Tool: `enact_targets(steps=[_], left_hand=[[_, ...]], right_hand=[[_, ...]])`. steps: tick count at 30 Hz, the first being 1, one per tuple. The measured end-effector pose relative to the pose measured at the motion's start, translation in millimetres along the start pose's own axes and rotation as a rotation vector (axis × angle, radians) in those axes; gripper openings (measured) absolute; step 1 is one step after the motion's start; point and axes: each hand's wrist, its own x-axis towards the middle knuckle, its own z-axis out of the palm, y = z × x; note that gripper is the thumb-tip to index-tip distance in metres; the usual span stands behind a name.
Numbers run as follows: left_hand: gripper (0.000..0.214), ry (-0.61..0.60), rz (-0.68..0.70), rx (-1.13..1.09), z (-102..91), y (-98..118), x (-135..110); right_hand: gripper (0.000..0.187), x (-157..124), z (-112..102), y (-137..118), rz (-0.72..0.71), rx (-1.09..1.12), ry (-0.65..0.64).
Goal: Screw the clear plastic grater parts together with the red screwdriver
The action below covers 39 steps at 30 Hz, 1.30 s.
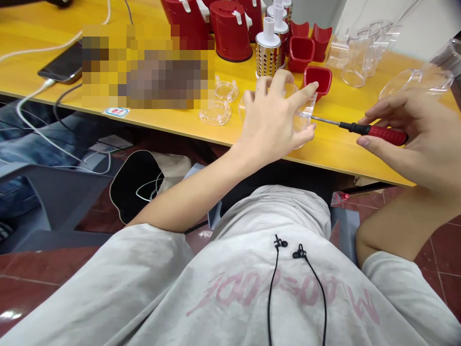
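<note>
My left hand (272, 113) is spread over a clear plastic part (301, 122) near the table's front edge, its fingers wrapped round and gripping it. Much of that part is hidden beneath the palm. In my right hand (421, 129) is a screwdriver (383, 133) with a red and black handle, held between thumb and fingers. Its metal shaft points left, and the tip meets the clear part beside my left thumb. Two clear plastic rings (215, 113) lie just left of my left hand. A red square cup (318, 80) stands right behind its fingertips.
Red housings (230, 33), perforated metal drums (268, 50) and more red cups (301, 52) stand at the back of the yellow table (345, 154). Clear plastic pieces (355, 67) are at the right. A phone (61, 67) with a white cable lies left, near a blurred-out area. An open bag (135, 182) sits below.
</note>
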Motion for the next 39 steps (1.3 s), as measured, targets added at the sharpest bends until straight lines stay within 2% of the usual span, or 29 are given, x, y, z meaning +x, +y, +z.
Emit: enact_targets(steps=[6, 12, 16, 21, 27, 39], left_hand=[[0.092, 0.009, 0.011, 0.036, -1.9, 0.2, 0.1], [0.091, 0.002, 0.008, 0.014, -2.4, 1.3, -0.5], [0.094, -0.044, -0.015, 0.062, -6.5, 5.1, -0.9], [0.094, -0.034, -0.007, 0.043, -5.3, 4.3, -0.4], [0.092, 0.003, 0.014, 0.026, -0.3, -2.4, -0.4], [0.091, -0.021, -0.001, 0.044, -3.9, 1.6, 0.1]], right_hand=[[0.025, 0.4, 0.0, -1.3, 0.007, -0.099, 0.017], [0.038, -0.9, 0.9, -2.8, -0.009, -0.019, 0.091], [0.034, -1.5, 0.4, -6.1, 0.008, -0.062, 0.082], [0.039, -1.3, -2.2, -2.8, 0.017, -0.043, 0.039], [0.023, 0.1, -2.3, -1.4, 0.008, -0.180, 0.065], [0.016, 0.8, -3.1, -4.7, 0.009, -0.180, 0.061]])
